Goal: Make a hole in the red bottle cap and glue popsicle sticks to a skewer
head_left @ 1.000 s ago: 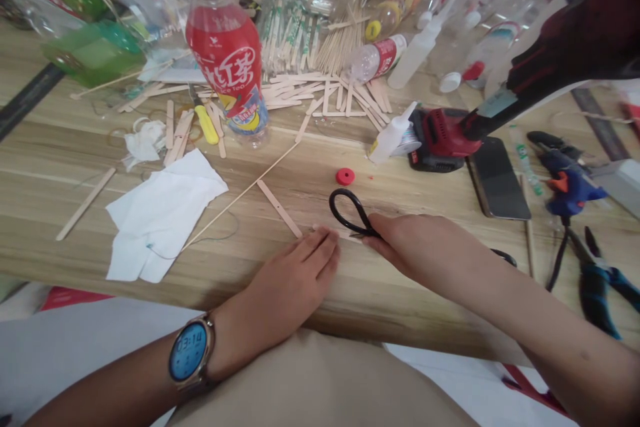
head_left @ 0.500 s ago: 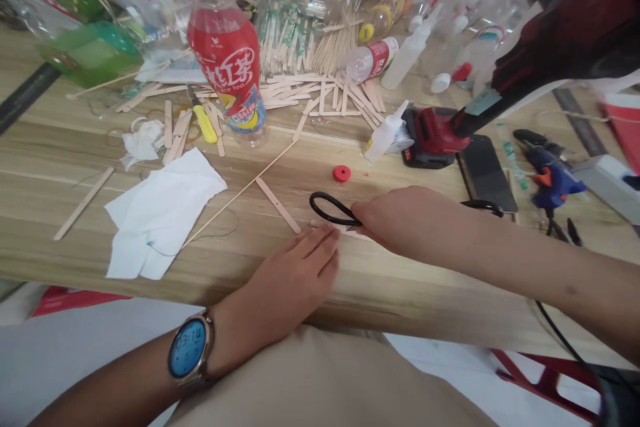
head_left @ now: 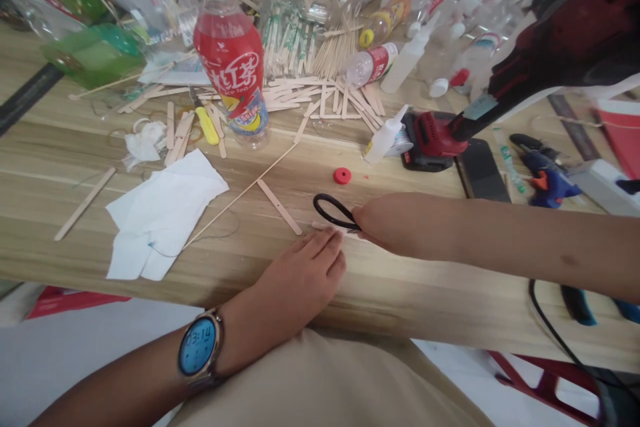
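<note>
My right hand is closed around what look like scissors. Their black loop handle sticks out to the left, and the fingers hide most of the blades. Under the fingertips of my left hand, a pale craft stick is pinned to the table, mostly covered by both hands. Another craft stick, with a small hole in its middle, lies just left of these fingers. Beyond the hands sits a red bottle cap with a hole at its centre.
White paper and a thin skewer lie to the left. An iced tea bottle stands behind, before piled sticks and bottles. A red-black power tool, a phone and a blue glue gun are at right.
My right forearm has swung away from me and lies more level, with the wrist turned; the black handle shifted slightly. Blue handles now show below that arm. My left hand stays on the stick.
</note>
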The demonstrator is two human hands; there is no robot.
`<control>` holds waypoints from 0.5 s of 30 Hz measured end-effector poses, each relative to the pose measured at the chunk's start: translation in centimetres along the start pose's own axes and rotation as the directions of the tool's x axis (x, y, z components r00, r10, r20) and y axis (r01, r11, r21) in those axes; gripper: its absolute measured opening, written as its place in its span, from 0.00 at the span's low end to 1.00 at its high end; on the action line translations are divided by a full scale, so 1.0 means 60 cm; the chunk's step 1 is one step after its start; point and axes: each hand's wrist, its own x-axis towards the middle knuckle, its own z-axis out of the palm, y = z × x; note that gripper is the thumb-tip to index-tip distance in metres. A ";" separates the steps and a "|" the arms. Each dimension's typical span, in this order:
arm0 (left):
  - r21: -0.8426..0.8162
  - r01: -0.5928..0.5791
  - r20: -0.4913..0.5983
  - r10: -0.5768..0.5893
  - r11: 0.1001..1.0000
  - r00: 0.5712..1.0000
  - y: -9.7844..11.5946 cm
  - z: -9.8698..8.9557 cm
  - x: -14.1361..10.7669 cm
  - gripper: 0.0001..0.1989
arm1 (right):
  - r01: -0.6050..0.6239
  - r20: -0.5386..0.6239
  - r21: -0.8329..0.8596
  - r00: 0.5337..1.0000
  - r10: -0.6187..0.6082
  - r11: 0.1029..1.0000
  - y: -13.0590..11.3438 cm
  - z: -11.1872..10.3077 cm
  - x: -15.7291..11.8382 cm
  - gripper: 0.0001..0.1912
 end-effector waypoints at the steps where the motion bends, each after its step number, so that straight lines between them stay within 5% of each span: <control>1: -0.001 -0.002 0.005 0.002 1.000 1.000 -0.001 -0.001 -0.001 0.13 | 0.013 0.005 -0.007 1.000 -0.012 1.000 -0.001 0.002 -0.001 0.10; 9: -0.039 -0.007 -0.028 0.006 0.999 1.000 -0.016 -0.024 -0.031 0.11 | 0.091 0.056 -0.039 0.994 -0.089 0.995 -0.010 -0.015 -0.001 0.08; 13: -0.134 0.100 -0.111 -0.116 0.986 0.987 -0.027 -0.045 -0.055 0.08 | 0.046 0.112 -0.100 0.993 -0.035 0.994 -0.014 -0.026 0.002 0.12; 15: -0.170 0.166 -0.148 -0.191 0.971 0.970 -0.034 -0.056 -0.064 0.07 | 0.004 0.159 0.010 0.987 -0.006 1.000 -0.014 -0.026 0.006 0.12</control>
